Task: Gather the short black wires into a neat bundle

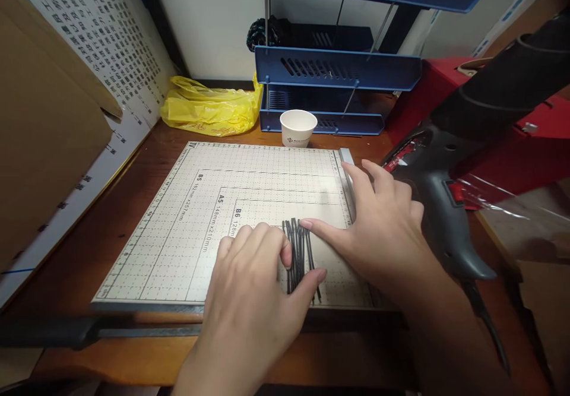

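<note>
A row of thin black strips (295, 253), perhaps tubing or wire, lies side by side on the gridded board of a paper trimmer (169, 230). My left hand (252, 289) is curled over the bundle from the left, with index finger and thumb on either side of it. One or two strips at the right stand slightly apart from the others. The thumb of my right hand (383, 230) touches the strips' far ends. Its other fingers are spread towards the metal guide (347, 176) at the board's right edge. My left hand hides part of the board.
Behind the board stand a white paper cup (298, 127), a yellow plastic bag (211, 111) and a blue tiered tray rack (338, 66). A black heat gun (449, 194) leans at the right, before a red box (503, 141). The trimmer's handle (53, 332) lies front left; cardboard (48, 117) rises behind it.
</note>
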A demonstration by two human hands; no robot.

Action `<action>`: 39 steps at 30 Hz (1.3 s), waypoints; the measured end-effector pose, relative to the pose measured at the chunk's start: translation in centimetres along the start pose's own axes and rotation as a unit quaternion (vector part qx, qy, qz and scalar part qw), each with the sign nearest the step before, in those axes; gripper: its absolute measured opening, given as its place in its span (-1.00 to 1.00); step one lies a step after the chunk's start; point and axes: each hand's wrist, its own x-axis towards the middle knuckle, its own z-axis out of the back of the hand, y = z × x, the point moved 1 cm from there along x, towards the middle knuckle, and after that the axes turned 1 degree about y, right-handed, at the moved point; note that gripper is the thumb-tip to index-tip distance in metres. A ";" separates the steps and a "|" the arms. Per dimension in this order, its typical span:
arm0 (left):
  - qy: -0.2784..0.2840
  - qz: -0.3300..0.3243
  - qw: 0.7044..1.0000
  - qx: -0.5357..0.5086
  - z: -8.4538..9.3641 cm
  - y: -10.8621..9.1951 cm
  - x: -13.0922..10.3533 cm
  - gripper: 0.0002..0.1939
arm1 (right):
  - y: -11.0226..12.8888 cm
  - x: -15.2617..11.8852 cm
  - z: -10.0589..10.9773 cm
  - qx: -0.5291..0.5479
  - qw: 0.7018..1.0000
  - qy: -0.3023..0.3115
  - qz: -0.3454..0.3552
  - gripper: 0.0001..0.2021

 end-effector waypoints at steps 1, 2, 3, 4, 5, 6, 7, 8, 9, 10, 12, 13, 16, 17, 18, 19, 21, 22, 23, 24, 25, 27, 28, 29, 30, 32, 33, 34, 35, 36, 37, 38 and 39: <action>0.003 0.000 1.000 -0.003 0.0 0.1 0.0 -0.59 | 0.0 0.1 0.0 0.006 1.000 0.008 0.000 0.01; 0.007 0.001 1.000 -0.007 0.0 0.1 0.0 -0.59 | 0.0 0.1 0.0 0.011 1.000 0.014 -0.001 0.03; 0.010 0.003 1.000 -0.011 0.0 0.2 0.0 -0.60 | 0.1 0.2 0.0 0.015 1.000 0.020 -0.004 0.03; 0.013 0.006 1.000 -0.017 0.0 0.2 0.0 -0.60 | 0.1 0.2 0.1 0.016 0.999 0.027 -0.009 0.03; 0.017 0.008 1.000 -0.024 0.1 0.3 0.0 -0.60 | 0.2 0.2 0.1 0.017 0.999 0.033 -0.016 0.03; 0.019 0.010 0.999 -0.030 0.1 0.3 0.0 -0.61 | 0.3 0.3 0.2 0.016 0.999 0.039 -0.023 0.02; 0.020 0.011 0.999 -0.036 0.2 0.3 -0.1 -0.61 | 0.4 0.3 0.2 0.015 0.999 0.044 -0.028 0.00; 0.021 0.012 0.999 -0.040 0.3 0.3 -0.1 -0.61 | 0.4 0.2 0.1 0.016 0.998 0.047 -0.030 -0.01; 0.022 0.013 0.999 -0.043 0.4 0.3 -0.1 -0.62 | 0.4 0.2 0.1 0.018 0.998 0.049 -0.029 -0.03; 0.021 0.014 0.999 -0.045 0.5 0.3 -0.1 -0.62 | 0.4 0.2 0.1 0.020 0.998 0.050 -0.027 -0.05; 0.019 0.016 0.999 -0.048 0.6 0.3 -0.2 -0.65 | 0.4 0.2 0.0 0.025 0.998 0.048 -0.024 -0.08; 0.020 0.014 0.998 -0.052 0.7 0.3 -0.2 -0.68 | 0.3 0.1 0.0 0.028 0.998 0.049 -0.022 -0.09; 0.021 0.013 0.998 -0.060 0.7 0.4 -0.2 -0.76 | 0.2 0.0 0.0 0.039 0.998 0.054 -0.022 -0.09; 0.022 0.014 0.998 -0.059 0.7 0.4 -0.2 -0.77 | 0.2 0.0 0.0 0.041 0.997 0.055 -0.023 -0.09; 0.022 0.015 0.998 -0.056 0.7 0.4 -0.2 -0.77 | 0.2 0.0 0.1 0.043 0.997 0.056 -0.024 -0.10; 0.022 0.018 0.998 -0.053 0.6 0.4 -0.2 -0.77 | 0.3 0.0 0.1 0.045 0.997 0.057 -0.025 -0.11; 0.022 0.028 0.998 -0.049 0.4 0.2 -0.2 -0.74 | 0.3 0.0 0.2 0.050 0.997 0.058 -0.027 -0.13; 0.019 0.033 0.998 -0.046 0.4 0.1 -0.2 -0.71 | 0.4 0.0 0.2 0.053 0.997 0.057 -0.028 -0.13; 0.017 0.036 0.998 -0.043 0.3 0.1 -0.1 -0.69 | 0.4 0.0 0.2 0.056 0.996 0.058 -0.028 -0.14; 0.015 0.039 0.998 -0.039 0.2 0.0 -0.1 -0.67 | 0.4 0.0 0.2 0.057 0.996 0.058 -0.028 -0.14; 0.014 0.039 0.999 -0.035 0.1 0.0 -0.1 -0.66 | 0.4 0.0 0.2 0.057 0.996 0.058 -0.028 -0.14; 0.015 0.038 0.999 -0.029 0.1 0.0 0.0 -0.64 | 0.5 0.1 0.3 0.055 0.996 0.060 -0.030 -0.15; 0.017 0.036 0.999 -0.030 0.1 0.1 0.0 -0.64 | 0.5 0.1 0.3 0.054 0.996 0.062 -0.031 -0.16; 0.019 0.036 0.999 -0.033 0.1 0.1 0.0 -0.63 | 0.5 0.1 0.3 0.053 0.996 0.063 -0.033 -0.16; 0.021 0.035 0.999 -0.036 0.1 0.2 0.0 -0.63 | 0.5 0.1 0.4 0.052 0.996 0.065 -0.035 -0.16; 0.025 0.035 0.998 -0.040 0.2 0.3 0.0 -0.62 | 0.5 0.1 0.3 0.052 0.996 0.069 -0.039 -0.15; 0.027 0.035 0.998 -0.041 0.2 0.3 0.0 -0.62 | 0.5 0.1 0.3 0.054 0.995 0.069 -0.039 -0.15; 0.029 0.035 0.998 -0.042 0.3 0.4 0.0 -0.62 | 0.5 0.1 0.3 0.060 0.995 0.068 -0.040 -0.14; 0.029 0.036 0.998 -0.043 0.3 0.4 -0.1 -0.62 | 0.4 0.1 0.2 0.072 0.994 0.065 -0.042 -0.14; 0.028 0.037 0.998 -0.044 0.3 0.3 -0.1 -0.61 | 0.3 0.1 0.2 0.090 0.993 0.060 -0.044 -0.14; 0.027 0.037 0.998 -0.045 0.3 0.3 -0.1 -0.61 | 0.3 0.1 0.3 0.111 0.991 0.052 -0.046 -0.15; 0.026 0.037 0.998 -0.045 0.4 0.3 -0.1 -0.61 | 0.2 0.0 0.4 0.133 0.989 0.039 -0.045 -0.18; 0.026 0.038 0.998 -0.045 0.4 0.3 -0.1 -0.62 | 0.2 -0.1 0.6 0.154 0.987 0.023 -0.039 -0.24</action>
